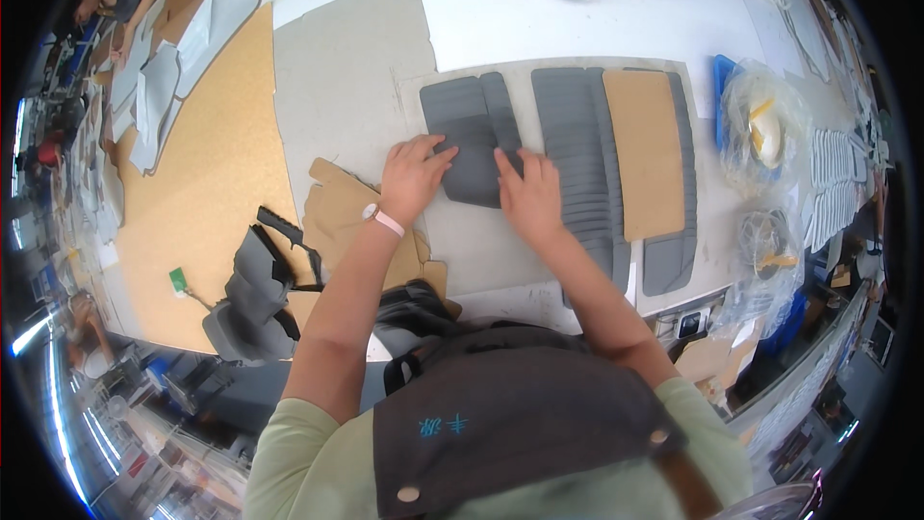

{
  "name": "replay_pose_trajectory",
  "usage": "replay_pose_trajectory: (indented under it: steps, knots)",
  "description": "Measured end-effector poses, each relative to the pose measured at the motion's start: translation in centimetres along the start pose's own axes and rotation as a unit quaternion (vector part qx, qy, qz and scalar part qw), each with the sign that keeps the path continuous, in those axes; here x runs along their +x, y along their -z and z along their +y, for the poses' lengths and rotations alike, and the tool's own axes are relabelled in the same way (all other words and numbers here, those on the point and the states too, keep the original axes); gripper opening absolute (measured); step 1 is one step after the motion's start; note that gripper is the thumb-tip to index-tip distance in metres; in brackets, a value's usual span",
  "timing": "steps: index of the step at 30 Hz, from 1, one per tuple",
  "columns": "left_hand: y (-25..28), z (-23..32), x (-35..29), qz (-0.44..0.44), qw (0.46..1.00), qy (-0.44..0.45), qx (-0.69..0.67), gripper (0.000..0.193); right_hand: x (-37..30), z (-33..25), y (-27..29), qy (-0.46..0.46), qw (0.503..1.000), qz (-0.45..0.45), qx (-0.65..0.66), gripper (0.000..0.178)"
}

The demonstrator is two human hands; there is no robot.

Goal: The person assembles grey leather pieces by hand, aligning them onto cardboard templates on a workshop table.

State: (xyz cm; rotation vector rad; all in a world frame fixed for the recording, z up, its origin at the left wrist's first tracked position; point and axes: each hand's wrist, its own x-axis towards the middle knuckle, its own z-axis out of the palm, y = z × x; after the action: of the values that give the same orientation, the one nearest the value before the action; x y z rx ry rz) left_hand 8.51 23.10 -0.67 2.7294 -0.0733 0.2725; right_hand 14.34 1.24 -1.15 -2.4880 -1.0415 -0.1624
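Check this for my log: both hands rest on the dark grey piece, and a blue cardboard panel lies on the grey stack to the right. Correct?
Not quite. In the head view the cardboard panel is tan, not blue. The left hand and right hand do rest on the dark grey piece.

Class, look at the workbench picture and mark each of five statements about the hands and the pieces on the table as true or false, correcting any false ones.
1. Both hands rest on a grey cut piece. True: the left hand and the right hand lie flat on it.
2. The left wrist is bare. False: it wears a pale wristband.
3. A tan cardboard panel lies on the stack of grey pieces to the right of the hands. True.
4. The right hand holds scissors. False: it holds no tool and presses on the grey piece.
5. The brown cork-like sheet lies to the person's right. False: it lies to the left.
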Motion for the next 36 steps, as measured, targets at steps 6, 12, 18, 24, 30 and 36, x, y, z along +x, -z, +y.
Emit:
replay_pose_trajectory:
  steps: [6,12,18,24,30,36]
  knots:
    - [-0.3,-0.2,-0.1,0.004,1.000,0.005,-0.012,0.026,0.0,0.0,-0.7,-0.025,0.999,-0.037,-0.006,0.042]
    - [-0.8,-0.6,-0.4,0.020,1.000,0.004,-0.009,0.024,-0.1,0.0,-0.8,-0.023,0.998,-0.050,-0.017,0.043]
    - [-1.4,-1.1,-0.6,0.047,0.999,0.006,-0.020,0.021,-0.1,-0.2,-0.9,-0.028,0.998,-0.057,-0.016,0.043]
    - [-1.4,-1.4,-0.5,0.051,0.998,0.011,-0.031,0.020,-0.2,-0.3,-0.9,-0.035,0.997,-0.067,-0.018,0.044]
    - [-1.3,-1.0,-0.6,0.046,0.998,0.008,-0.032,0.021,0.0,-0.6,-0.7,-0.042,0.996,-0.073,-0.020,0.045]
    - [-1.0,-0.6,0.0,0.080,0.989,0.085,-0.089,0.022,1.3,-1.5,0.5,-0.020,0.997,-0.069,-0.027,0.047]
